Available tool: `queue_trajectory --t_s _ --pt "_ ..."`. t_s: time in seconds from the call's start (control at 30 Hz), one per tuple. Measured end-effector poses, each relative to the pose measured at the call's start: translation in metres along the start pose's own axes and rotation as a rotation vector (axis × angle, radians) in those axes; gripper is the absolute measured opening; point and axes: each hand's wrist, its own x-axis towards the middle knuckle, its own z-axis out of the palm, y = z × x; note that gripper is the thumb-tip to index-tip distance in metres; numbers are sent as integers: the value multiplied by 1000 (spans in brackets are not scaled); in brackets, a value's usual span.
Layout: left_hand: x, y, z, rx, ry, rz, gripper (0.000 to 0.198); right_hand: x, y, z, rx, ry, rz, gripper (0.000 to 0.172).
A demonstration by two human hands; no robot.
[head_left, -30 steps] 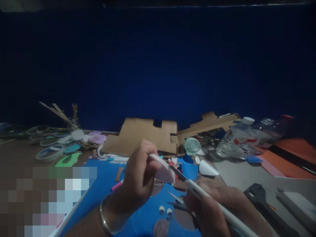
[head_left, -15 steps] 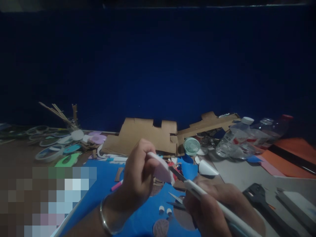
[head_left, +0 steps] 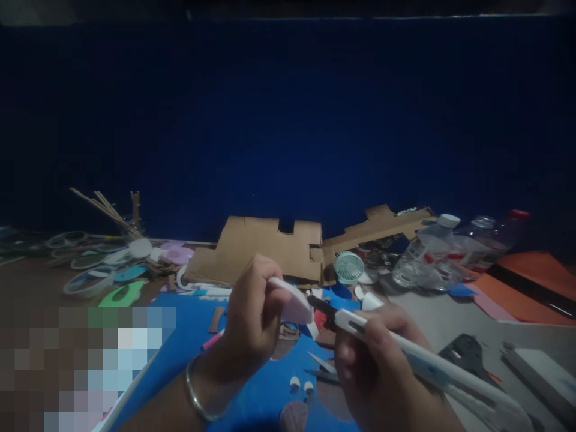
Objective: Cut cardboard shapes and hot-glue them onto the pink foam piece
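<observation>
Between thumb and fingers, my left hand [head_left: 256, 309] pinches a thin, rounded white piece [head_left: 297, 303]; its material I cannot tell. My right hand [head_left: 382, 354] is wrapped round a white utility knife [head_left: 418, 357], dark blade out and pointing left. The blade tip is at the white piece's right edge; whether it touches I cannot make out. Below the hands lies a blue sheet [head_left: 256, 393]. Open scissors [head_left: 321, 367], two small white cylinders [head_left: 301, 384] and a round brown piece [head_left: 294, 414] rest on it.
Cut cardboard [head_left: 261, 249] stands at the back beside a small green fan [head_left: 348, 267]. Several plastic bottles [head_left: 425, 255] and orange sheets [head_left: 535, 282] are on the right, with a black tool [head_left: 463, 354] nearer. Tape rolls [head_left: 90, 279] and sticks [head_left: 110, 210] lie left.
The utility knife has turned flatter, its handle swinging up and to the right. My right hand has rolled with it. My left hand stays nearly in place, with the white piece tilted slightly differently.
</observation>
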Motion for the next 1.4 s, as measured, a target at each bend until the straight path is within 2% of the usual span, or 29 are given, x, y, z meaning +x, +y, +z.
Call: queue_trajectory --t_s 0.13,0.37,0.43,0.57,0.63,0.73,0.83,0.9,1.13,1.4 --pt "0 -1 0 1 -23 -21 22 0 6 -5 -19 -48 45 15" --pt "-3 -11 2 -3 -38 -50 26 8 21 -4 220 -36 211 24" --pt "-3 -15 4 33 -44 -60 27 12 24 -1 267 -16 266 26" --pt "-3 -26 8 109 -59 -69 25 18 26 4 372 70 470 32" --pt "-5 -34 11 160 -55 -78 24 21 23 5 410 114 510 33" --pt "-10 -48 16 212 -52 -117 21 29 13 0 396 141 385 30" --pt "-14 -56 20 199 -59 -174 18 39 6 -9 314 106 205 24" --pt "-16 -58 21 180 -61 -200 18 43 9 -13 250 85 151 20" --pt "-19 -49 23 108 -24 -304 18 32 42 -8 95 -3 114 21" --pt "-16 -44 21 66 -28 -235 18 32 40 -11 35 -35 138 21"
